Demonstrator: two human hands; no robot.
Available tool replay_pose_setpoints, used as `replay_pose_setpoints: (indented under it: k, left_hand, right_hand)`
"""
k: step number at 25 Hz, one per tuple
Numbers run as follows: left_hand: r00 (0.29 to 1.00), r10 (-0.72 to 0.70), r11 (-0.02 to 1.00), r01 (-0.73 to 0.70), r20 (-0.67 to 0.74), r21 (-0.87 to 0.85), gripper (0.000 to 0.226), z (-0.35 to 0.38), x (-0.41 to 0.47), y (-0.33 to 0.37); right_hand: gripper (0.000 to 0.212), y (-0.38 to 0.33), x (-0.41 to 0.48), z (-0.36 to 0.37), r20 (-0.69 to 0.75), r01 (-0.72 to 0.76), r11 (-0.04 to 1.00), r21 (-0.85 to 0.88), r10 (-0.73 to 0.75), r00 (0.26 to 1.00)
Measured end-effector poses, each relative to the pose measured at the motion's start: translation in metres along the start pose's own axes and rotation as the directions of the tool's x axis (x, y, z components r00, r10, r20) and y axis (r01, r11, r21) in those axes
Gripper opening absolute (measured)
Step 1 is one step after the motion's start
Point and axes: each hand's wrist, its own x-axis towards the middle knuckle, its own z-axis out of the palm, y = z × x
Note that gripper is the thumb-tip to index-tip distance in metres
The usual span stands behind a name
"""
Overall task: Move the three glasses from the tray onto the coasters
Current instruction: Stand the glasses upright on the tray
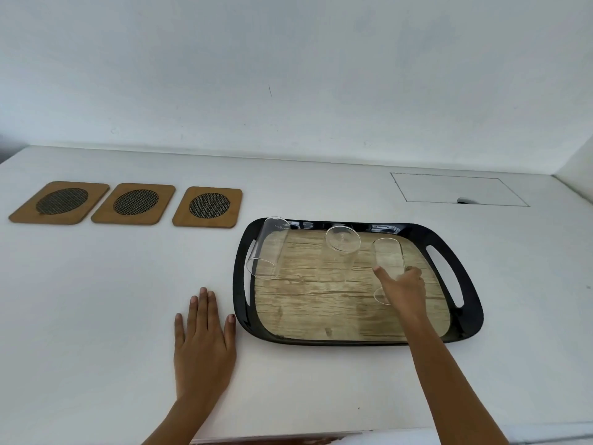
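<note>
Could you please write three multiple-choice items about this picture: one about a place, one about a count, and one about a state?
1. Where do the three square wooden coasters with dark mesh centres lie?
A. On the white table, left of the tray
B. Inside the tray
C. Right of the tray

2. How many clear drinking glasses are on the black-rimmed tray with a wood-pattern floor?
A. One
B. Two
C. Three

3. What is the right hand doing?
A. Lying flat on the table
B. Closing around the rightmost glass
C. Holding a coaster

Answers:
1. A, the coasters sit in a row on the table, apart from the tray.
2. C, the left glass, the middle glass and the rightmost one all stand within the rim.
3. B, its fingers wrap that glass; the left hand is the flat one.
</note>
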Motion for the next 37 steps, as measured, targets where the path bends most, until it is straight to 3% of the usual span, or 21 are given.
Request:
replay_pose_setpoints:
  k: [2, 4, 6, 8, 10, 13, 15, 17, 20, 22, 27, 37]
  left_hand:
    - [1.000, -0.001, 1.000, 0.001, -0.001, -0.002, 0.083, 0.000, 0.000, 0.000]
    - [1.000, 0.002, 1.000, -0.002, -0.004, -0.001, 0.083, 0.000, 0.001, 0.000]
    - [1.000, 0.003, 1.000, -0.003, -0.007, 0.002, 0.083, 0.001, 0.001, 0.000]
    - [1.000, 0.000, 1.000, 0.000, -0.011, 0.003, 0.083, 0.002, 0.001, -0.001]
    - [1.000, -0.001, 1.000, 0.001, -0.010, 0.007, 0.083, 0.003, 0.001, -0.001]
    - [1.000, 0.000, 1.000, 0.000, -0.006, 0.006, 0.084, 0.004, 0.001, -0.001]
    - [1.000, 0.003, 1.000, -0.003, -0.003, 0.008, 0.083, 0.004, 0.001, -0.001]
    - [1.000, 0.003, 1.000, -0.003, 0.001, 0.014, 0.082, 0.003, 0.001, -0.001]
    - [1.000, 0.003, 1.000, -0.003, 0.002, 0.014, 0.082, 0.004, 0.001, -0.002]
    - [1.000, 0.003, 1.000, -0.003, -0.004, 0.012, 0.082, 0.005, 0.001, -0.002]
    - [1.000, -0.002, 1.000, 0.002, -0.009, 0.008, 0.082, 0.004, 0.001, -0.001]
    - [1.000, -0.006, 1.000, 0.006, -0.012, 0.001, 0.086, 0.001, 0.001, 0.001]
  right_hand:
    - [0.076, -0.003, 0.004, -0.007, 0.074, -0.103, 0.979, 0.174, 0.091, 0.993]
    - [0.066, -0.003, 0.009, -0.015, 0.179, -0.212, 0.892, 0.400, 0.151, 0.972]
    - [0.050, -0.001, 0.012, -0.024, 0.308, -0.332, 0.714, 0.617, 0.170, 0.936]
    - [0.036, 0.000, 0.010, -0.032, 0.480, -0.490, 0.431, 0.757, 0.141, 0.866]
    - [0.042, 0.000, 0.006, -0.038, 0.575, -0.573, 0.190, 0.797, 0.047, 0.817]
    - [0.058, -0.003, 0.000, -0.042, 0.506, -0.503, 0.060, 0.862, -0.041, 0.862]
    - [0.063, -0.003, -0.003, -0.040, 0.389, -0.382, 0.091, 0.920, -0.075, 0.918]
    - [0.071, -0.002, -0.003, -0.037, 0.184, -0.147, 0.290, 0.946, -0.104, 0.977]
    - [0.071, -0.002, 0.000, -0.030, -0.152, 0.206, 0.654, 0.727, -0.139, 0.979]
    - [0.072, 0.002, 0.004, -0.024, -0.270, 0.333, 0.750, 0.572, -0.211, 0.939]
    - [0.072, 0.018, 0.017, -0.006, -0.349, 0.467, 0.806, 0.364, -0.347, 0.870]
    - [0.082, 0.030, 0.024, 0.006, -0.327, 0.476, 0.832, 0.286, -0.382, 0.865]
